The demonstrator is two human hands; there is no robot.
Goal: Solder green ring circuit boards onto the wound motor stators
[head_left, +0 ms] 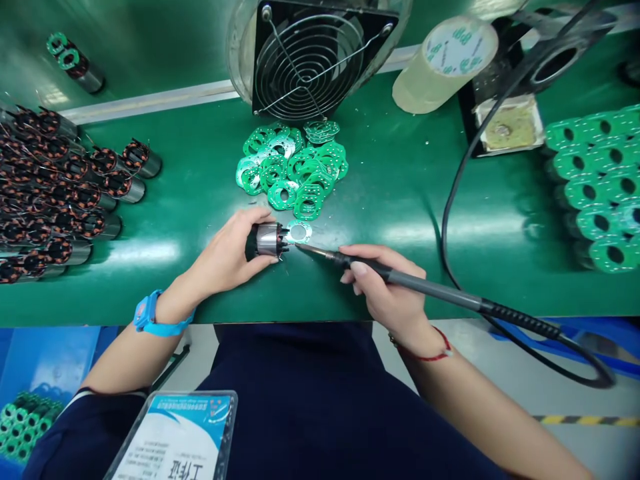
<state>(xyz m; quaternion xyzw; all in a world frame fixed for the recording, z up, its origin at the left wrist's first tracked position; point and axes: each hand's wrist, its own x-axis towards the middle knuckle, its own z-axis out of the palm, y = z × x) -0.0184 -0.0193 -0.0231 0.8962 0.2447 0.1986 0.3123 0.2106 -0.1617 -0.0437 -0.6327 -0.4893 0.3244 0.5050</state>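
Observation:
My left hand is wrapped round a motor stator, a metal cylinder lying on its side with its pins and copper windings facing right. Just off those pins, a ring-shaped green circuit board rests on the bench. In my right hand is a soldering iron, held like a pen. Its tip points left and ends close to the stator's pins and the lower edge of the ring board; whether it touches either I cannot tell. A loose pile of similar ring boards lies just beyond.
A fan with a wire guard stands behind the pile. Many stators crowd the left side; board-topped ones stand at right. A tape roll and a sponge tray sit back right. The iron's black cable loops across the bench.

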